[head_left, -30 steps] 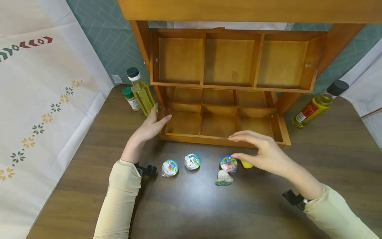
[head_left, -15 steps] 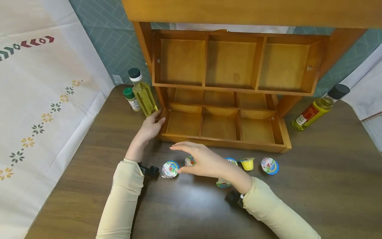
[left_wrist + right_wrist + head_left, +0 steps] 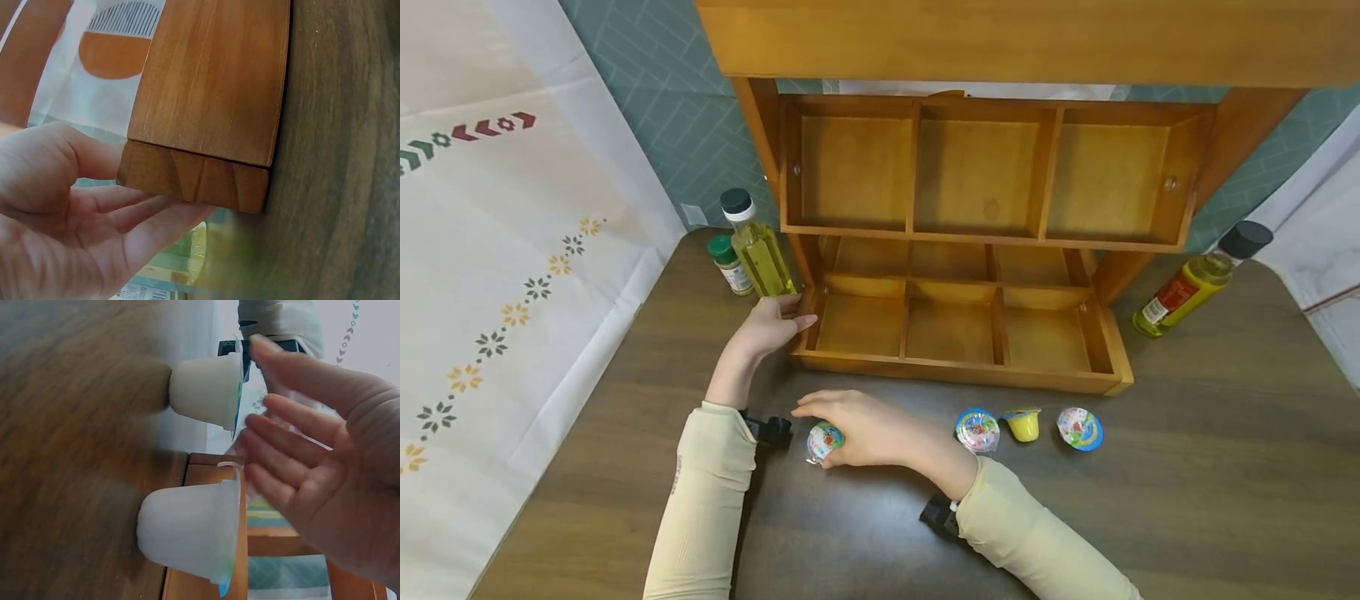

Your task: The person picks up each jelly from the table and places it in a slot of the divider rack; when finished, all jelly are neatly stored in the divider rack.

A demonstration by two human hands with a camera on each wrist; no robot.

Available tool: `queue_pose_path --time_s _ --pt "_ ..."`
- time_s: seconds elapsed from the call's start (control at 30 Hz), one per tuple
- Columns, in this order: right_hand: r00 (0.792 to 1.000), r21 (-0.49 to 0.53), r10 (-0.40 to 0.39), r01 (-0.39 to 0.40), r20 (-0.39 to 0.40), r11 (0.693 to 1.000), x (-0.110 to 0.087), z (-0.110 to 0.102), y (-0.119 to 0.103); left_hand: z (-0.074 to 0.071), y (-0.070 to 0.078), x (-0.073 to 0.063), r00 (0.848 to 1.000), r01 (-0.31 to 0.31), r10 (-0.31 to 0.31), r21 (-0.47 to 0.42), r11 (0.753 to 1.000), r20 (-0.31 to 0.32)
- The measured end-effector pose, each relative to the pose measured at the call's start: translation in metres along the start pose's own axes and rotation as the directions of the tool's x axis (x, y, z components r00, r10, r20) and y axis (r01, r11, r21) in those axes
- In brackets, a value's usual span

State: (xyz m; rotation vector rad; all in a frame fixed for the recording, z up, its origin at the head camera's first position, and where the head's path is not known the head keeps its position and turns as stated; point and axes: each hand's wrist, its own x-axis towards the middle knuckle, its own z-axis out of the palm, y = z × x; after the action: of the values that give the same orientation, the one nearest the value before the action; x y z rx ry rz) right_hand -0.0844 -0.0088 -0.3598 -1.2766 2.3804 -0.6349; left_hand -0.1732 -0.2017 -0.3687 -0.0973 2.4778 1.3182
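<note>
My left hand (image 3: 765,327) holds the left side of the wooden rack (image 3: 850,359); in the left wrist view the thumb lies over the tray's top edge and the fingers press the outer side. My right hand (image 3: 868,429) reaches over the table with thumb and fingers spread around the lid of a small jelly cup (image 3: 822,439). In the right wrist view, that white cup (image 3: 203,390) stands upright beyond the fingertips, and a second white jelly cup (image 3: 187,531) stands nearer the palm. The head view hides this second cup under the hand.
Right of the hand lie a foil-lidded cup (image 3: 977,430), a tipped yellow cup (image 3: 1023,426) and another lidded cup (image 3: 1080,428). An oil bottle (image 3: 762,258) and green-capped jar (image 3: 731,267) stand left of the rack, a second oil bottle (image 3: 1195,287) on its right.
My right hand has swept left from the right-hand cups to the leftmost one, uncovering the yellow and rightmost cups. My left hand has closed in on the rack's side.
</note>
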Motion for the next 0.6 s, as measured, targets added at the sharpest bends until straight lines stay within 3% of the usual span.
queue_pose_path --time_s 0.1,0.23,0.43,0.6 --pt "1.0 -0.034 0.017 -0.017 0.006 0.999 0.002 0.0 -0.001 -0.002 -0.002 0.002 0.999 0.035 -0.035 -0.074 0.997 -0.001" --pt "1.0 -0.057 -0.01 0.011 0.021 0.998 0.002 -0.002 -0.001 -0.005 -0.005 0.003 0.998 0.06 -0.06 -0.104 0.993 0.004" --pt "0.997 -0.091 -0.007 0.014 0.08 0.996 -0.001 -0.001 -0.001 -0.007 -0.009 0.003 1.0 -0.003 0.003 -0.017 1.0 0.027" --pt "0.995 -0.12 -0.022 0.033 0.098 0.992 -0.003 0.0 0.002 -0.009 -0.014 0.001 0.993 -0.071 0.072 -0.018 0.997 0.098"
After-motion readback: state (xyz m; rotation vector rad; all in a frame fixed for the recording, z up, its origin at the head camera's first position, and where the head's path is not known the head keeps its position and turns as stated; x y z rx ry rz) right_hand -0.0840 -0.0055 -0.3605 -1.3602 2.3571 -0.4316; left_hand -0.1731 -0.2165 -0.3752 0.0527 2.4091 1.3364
